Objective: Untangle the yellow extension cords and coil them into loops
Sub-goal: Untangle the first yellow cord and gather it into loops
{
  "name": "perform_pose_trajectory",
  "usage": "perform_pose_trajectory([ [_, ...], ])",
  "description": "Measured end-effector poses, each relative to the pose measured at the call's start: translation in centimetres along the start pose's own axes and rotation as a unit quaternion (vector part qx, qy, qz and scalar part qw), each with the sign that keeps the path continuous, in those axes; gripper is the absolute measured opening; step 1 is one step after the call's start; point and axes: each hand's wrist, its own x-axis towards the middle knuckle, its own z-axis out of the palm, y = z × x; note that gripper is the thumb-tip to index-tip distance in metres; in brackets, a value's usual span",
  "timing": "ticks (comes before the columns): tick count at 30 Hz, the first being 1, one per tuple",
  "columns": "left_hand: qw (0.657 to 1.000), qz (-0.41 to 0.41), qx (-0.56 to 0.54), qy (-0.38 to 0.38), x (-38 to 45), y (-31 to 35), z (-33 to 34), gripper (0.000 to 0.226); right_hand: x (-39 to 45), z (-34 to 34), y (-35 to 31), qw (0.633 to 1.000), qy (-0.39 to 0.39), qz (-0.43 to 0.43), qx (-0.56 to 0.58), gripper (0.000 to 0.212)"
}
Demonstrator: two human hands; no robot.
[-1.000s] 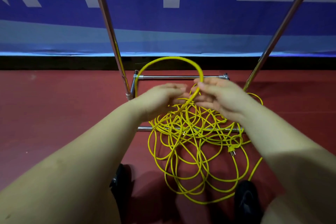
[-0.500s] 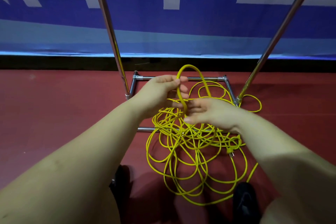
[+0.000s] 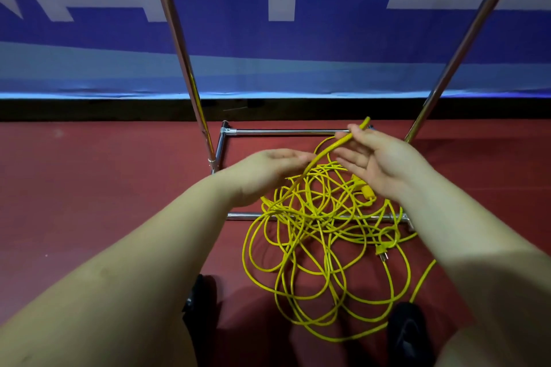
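A tangled heap of yellow extension cord (image 3: 322, 241) lies on the red floor across the base of a metal rack. One strand (image 3: 328, 149) rises slanting from the heap. My right hand (image 3: 378, 161), palm up, pinches that strand near its top between thumb and fingertips. My left hand (image 3: 268, 173) hovers palm down beside the strand, fingers stretched toward it; whether they touch it I cannot tell. A yellow socket end (image 3: 368, 192) hangs just under my right palm. A plug (image 3: 383, 253) lies at the heap's right side.
The chrome rack base (image 3: 283, 131) frames the heap, with two slanting poles (image 3: 185, 68) rising left and right. A blue and white banner (image 3: 268, 39) covers the wall behind. Two dark shoes (image 3: 408, 334) stand at the bottom, by the nearest cord loops.
The raised loop between my hands has gone; a single slanting strand is left. My right hand rose up and to the right and turned palm up. My left hand sank slightly and flattened.
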Motion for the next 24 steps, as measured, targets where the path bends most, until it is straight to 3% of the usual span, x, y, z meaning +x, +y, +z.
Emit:
perform_pose_trajectory([
  [3,0.994,0.044,0.094,0.032,0.1,0.1,0.6,0.025,-0.1,0.2,0.0,1.000,0.001,0.007,0.029,0.010],
  [6,0.991,0.067,0.098,0.067,0.3,0.3,0.7,0.014,-0.1,0.5,-0.1,1.000,-0.019,-0.020,0.013,0.007],
  [8,0.990,0.083,0.050,0.101,0.3,0.6,0.6,0.014,-0.1,0.5,0.0,0.998,-0.029,-0.038,-0.036,0.008],
  [10,0.987,0.099,-0.028,0.124,0.3,1.2,0.4,0.014,-0.2,0.3,0.7,0.988,-0.058,-0.022,-0.142,0.022],
  [12,0.980,0.102,-0.112,0.133,0.2,1.7,0.3,0.013,-0.6,0.6,2.2,0.958,-0.129,0.017,-0.255,0.035],
  [14,0.971,0.096,-0.168,0.140,0.2,1.7,0.1,0.012,-0.9,1.2,3.7,0.926,-0.211,0.038,-0.310,0.033],
  [15,0.968,0.094,-0.186,0.143,0.3,1.7,0.0,0.012,-0.8,1.4,4.3,0.920,-0.219,0.031,-0.324,0.033],
  [19,0.950,0.096,-0.264,0.136,0.7,1.4,-0.7,0.014,-0.3,1.8,4.0,0.933,-0.130,-0.044,-0.333,0.018],
  [21,0.967,0.076,-0.192,0.151,1.0,0.8,-0.8,0.015,-0.1,1.8,3.0,0.952,-0.089,-0.058,-0.286,0.018],
  [24,0.991,0.032,0.077,0.104,0.7,-0.2,-0.5,0.026,0.5,1.3,1.5,0.993,-0.028,-0.052,-0.103,0.012],
])
